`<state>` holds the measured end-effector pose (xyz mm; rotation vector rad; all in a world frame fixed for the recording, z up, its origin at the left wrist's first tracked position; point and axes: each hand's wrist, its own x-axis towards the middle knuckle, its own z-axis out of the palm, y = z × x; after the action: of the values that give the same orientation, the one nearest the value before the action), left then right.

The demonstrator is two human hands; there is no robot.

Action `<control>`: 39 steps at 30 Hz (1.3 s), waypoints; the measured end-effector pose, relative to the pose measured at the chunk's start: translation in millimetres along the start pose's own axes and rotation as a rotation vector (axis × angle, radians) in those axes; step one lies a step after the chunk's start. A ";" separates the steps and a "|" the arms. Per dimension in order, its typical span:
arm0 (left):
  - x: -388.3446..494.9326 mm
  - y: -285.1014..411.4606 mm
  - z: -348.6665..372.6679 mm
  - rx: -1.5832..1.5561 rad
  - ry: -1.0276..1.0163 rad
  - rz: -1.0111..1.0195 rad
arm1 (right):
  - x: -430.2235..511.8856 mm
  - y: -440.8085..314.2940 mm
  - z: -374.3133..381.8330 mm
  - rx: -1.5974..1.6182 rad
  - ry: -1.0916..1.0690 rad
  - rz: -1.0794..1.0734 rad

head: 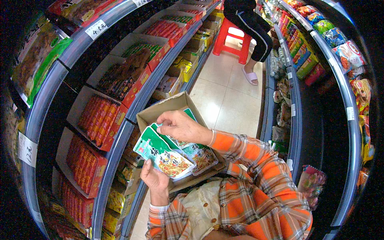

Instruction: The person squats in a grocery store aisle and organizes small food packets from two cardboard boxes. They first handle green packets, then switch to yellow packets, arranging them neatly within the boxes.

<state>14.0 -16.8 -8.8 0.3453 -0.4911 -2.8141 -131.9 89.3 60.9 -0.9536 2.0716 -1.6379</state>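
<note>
An open cardboard box (160, 111) in front of me holds several green and white food pouches (204, 159). My left hand (154, 177) grips a green and white food packet (168, 153) by its lower left edge, the thumb on its printed face, over the near left part of the box. At the packet's upper end is my right hand (183, 127), thumb and fingers pinched near the top edges of the packet and another behind it. Whether its fingertips hold one or both is hidden.
Shelves with red snack boxes (117, 111) stand left, and yellow cartons (187, 66) lie lower. Bagged snacks (348, 57) fill shelves right. Down the tiled aisle (222, 99), a person in dark trousers (255, 30) is by a red plastic stool (232, 40).
</note>
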 end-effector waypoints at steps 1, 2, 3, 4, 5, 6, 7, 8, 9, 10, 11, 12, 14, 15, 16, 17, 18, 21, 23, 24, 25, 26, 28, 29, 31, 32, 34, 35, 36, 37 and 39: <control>0.1 0.1 0.0 -0.010 0.002 -0.003 | -3.2 -2.7 1.7 0.006 0.084 -0.039; 0.2 0.1 -0.1 -0.028 -0.018 -0.007 | -6.1 -5.6 2.7 0.011 0.153 -0.009; 0.6 0.1 -0.4 -0.016 0.005 0.004 | -9.6 -8.4 1.7 -0.038 0.170 -0.105; 1.1 0.0 -0.8 -0.013 0.008 0.013 | -14.7 -10.9 0.3 -0.087 0.171 -0.129; 0.9 -0.5 -1.1 -0.016 -0.007 0.021 | -19.2 -13.4 -0.8 -0.127 0.193 -0.214; 0.8 -1.0 -1.3 0.011 0.037 0.035 | -21.9 -15.5 -0.1 -0.169 0.154 -0.249; 0.9 -1.6 -1.1 0.033 0.061 0.050 | -25.5 -17.2 0.2 -0.235 0.118 -0.206; 1.0 -1.6 -0.7 0.050 0.055 0.065 | -28.4 -18.3 0.4 -0.299 0.090 -0.191; 1.4 -1.4 -0.1 0.060 0.072 0.066 | -29.9 -18.5 0.8 -0.354 0.065 -0.208; 1.3 -1.5 1.0 0.064 0.061 0.066 | -30.0 -18.3 1.7 -0.386 0.107 -0.182; 0.7 -1.7 1.3 0.071 0.042 0.065 | -29.6 -16.5 1.0 -0.371 0.098 -0.173; -0.2 -2.4 2.4 0.074 0.078 0.064 | -28.8 -14.7 -1.0 -0.351 0.079 -0.162; -2.0 -3.5 3.0 0.086 0.079 0.079 | -26.8 -10.2 -0.3 -0.335 0.114 -0.179; -3.2 -3.5 3.0 0.077 0.040 0.085 | -30.0 -8.1 -2.2 -0.265 0.093 -0.108; -3.0 -3.5 3.0 0.082 0.072 0.082 | -30.4 -6.2 -4.0 -0.160 0.062 -0.063; -1.2 -3.1 3.3 0.074 0.042 0.085 | -29.7 -4.3 -3.1 -0.075 0.077 -0.022; -0.9 -3.2 3.5 0.056 -0.041 0.095 | -29.7 -3.1 -6.1 -0.175 0.089 -0.094; 0.2 -2.1 5.1 0.109 -0.005 0.102 | -25.1 -2.7 -9.7 0.053 0.076 0.088; 0.2 -2.1 6.3 0.118 0.015 0.073 | -19.7 -6.4 -9.8 -0.037 0.196 -0.116; 0.8 -1.7 6.3 0.133 0.012 0.073 | -18.2 -9.5 -9.7 -0.078 0.195 -0.116; 1.3 -1.6 6.8 0.126 -0.009 0.066 | -17.4 -13.9 -11.3 -0.120 0.194 -0.114; 1.4 -1.7 6.5 0.153 0.012 0.065 | -15.7 -18.0 -11.5 -0.162 0.194 -0.114; 1.8 -1.9 6.4 0.162 0.016 0.052 | -7.3 -25.6 -9.8 -0.348 0.160 -0.332; 1.9 -2.1 5.9 0.164 0.016 0.049 | -2.5 -28.2 -7.0 -0.441 0.142 -0.441; 1.5 -2.2 5.8 0.170 0.012 0.040 | 4.9 -31.8 1.0 -0.564 0.070 -0.524; 1.3 -1.5 5.9 0.168 0.008 0.025 | 8.1 -32.5 4.0 -0.621 0.009 -0.538; 1.0 -0.9 6.4 0.155 0.003 0.025 | 13.9 -32.0 10.0 -0.731 -0.125 -0.550; 0.8 -0.7 6.7 0.142 -0.019 0.027 | 16.0 -31.3 12.8 -0.750 -0.140 -0.552; -0.1 -0.3 7.1 0.155 -0.024 0.031 | 17.8 -30.5 15.7 -0.768 -0.156 -0.554; -0.3 -0.3 7.6 0.166 -0.010 0.031 | 19.2 -29.8 17.7 -0.791 -0.174 -0.557; -0.2 -0.2 8.2 0.175 -0.012 0.027 | 21.5 -29.3 20.2 -0.803 -0.220 -0.485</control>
<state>11.9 -14.1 -1.4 0.3542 -0.7409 -2.7555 -126.0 56.7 86.1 -1.9065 2.4847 -0.7480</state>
